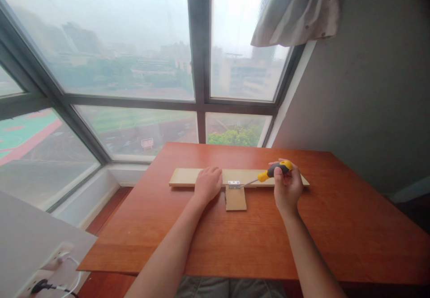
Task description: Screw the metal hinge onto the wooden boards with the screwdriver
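A long pale wooden board [184,176] lies crosswise on the brown table. My left hand [208,183] rests on it left of the middle, fingers bent over its top and the palm side hidden. My right hand [289,186] is wrapped round the yellow and black handle of a screwdriver [276,171]. The screwdriver slants down to the left, its tip at or close to a small silver hinge [234,184]. That hinge sits at the board's near edge, where a small piece of cardboard [236,199] lies. Whether the tip touches a screw is too small to tell.
The table [248,244] reaches to tall windows with dark frames [200,65]. A curtain [302,11] hangs at the upper right beside a grey wall [363,96]. At the lower left, plugs and cables [43,285] stick out of a wall socket.
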Tool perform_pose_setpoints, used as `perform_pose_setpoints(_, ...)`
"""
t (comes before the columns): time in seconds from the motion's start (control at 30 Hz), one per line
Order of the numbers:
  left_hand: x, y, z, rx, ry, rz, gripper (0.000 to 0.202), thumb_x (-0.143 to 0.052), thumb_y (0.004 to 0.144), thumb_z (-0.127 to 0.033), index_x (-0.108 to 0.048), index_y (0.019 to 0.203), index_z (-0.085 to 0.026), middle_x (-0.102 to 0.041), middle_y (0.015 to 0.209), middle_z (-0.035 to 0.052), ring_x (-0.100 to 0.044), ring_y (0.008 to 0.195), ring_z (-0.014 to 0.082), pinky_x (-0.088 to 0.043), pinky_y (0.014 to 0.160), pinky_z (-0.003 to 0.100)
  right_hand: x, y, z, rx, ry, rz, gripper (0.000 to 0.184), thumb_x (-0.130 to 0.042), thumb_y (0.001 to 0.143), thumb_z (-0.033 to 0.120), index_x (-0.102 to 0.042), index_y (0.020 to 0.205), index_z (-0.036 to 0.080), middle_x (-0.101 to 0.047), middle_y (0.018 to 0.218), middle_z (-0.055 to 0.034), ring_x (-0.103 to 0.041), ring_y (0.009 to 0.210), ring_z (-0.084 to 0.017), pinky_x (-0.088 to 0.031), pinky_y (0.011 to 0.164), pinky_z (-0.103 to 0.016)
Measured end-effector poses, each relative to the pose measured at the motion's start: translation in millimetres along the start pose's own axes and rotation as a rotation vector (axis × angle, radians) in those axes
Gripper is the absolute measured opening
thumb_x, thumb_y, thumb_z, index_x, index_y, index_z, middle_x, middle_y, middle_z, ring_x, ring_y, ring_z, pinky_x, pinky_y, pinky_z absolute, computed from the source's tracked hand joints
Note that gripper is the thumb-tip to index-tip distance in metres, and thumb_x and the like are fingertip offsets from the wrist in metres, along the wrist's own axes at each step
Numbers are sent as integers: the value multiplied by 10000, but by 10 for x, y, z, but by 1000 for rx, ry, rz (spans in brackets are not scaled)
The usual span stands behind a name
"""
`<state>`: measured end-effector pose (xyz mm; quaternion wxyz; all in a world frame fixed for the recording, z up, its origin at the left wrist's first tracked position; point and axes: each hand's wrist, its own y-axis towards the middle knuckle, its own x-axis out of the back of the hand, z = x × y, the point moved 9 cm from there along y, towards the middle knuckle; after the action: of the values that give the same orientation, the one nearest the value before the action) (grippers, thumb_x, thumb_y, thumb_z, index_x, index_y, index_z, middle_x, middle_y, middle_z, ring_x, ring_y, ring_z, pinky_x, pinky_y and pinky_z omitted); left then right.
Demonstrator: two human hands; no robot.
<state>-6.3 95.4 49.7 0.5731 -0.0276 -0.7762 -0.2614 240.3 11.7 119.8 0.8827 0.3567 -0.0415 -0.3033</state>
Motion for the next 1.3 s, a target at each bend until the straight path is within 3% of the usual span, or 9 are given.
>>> perform_pose_setpoints(0.93, 14, 1, -7, -2, -10, -5, 233, -440, 959, -281, -644, 1061, -231, -675, 1150, 66, -600, 1048, 239, -412, 899, 369, -134, -46, 152, 40, -90, 134, 292, -653, 860, 322, -579, 1117, 206, -702, 1006, -81, -661, 869, -192, -531, 738, -330)
perform_pose_setpoints(1.17, 20, 3, -8, 4, -17, -1, 229, -442, 954, -270, -644, 1056, -235, -678, 1136, 64, -603, 1038, 235, -413, 892, 364, -335, -16, 352, 111, -271, 262, 288, -664, 850, 335, -561, 1101, 236, -713, 994, -50, -621, 738, -166, -516, 689, -327)
perform_pose_setpoints(1.3, 16, 6, -5, 14, -36, 2, 223, -460, 942, -251, -648, 1061, -234, -679, 1131, 67, -601, 1049, 233, -408, 910, 361, -482, 3, 539, 179, -381, 424, 245, -631, 859, 333, -554, 1074, 245, -702, 984, -32, -598, 668, -149, -514, 662, -314)
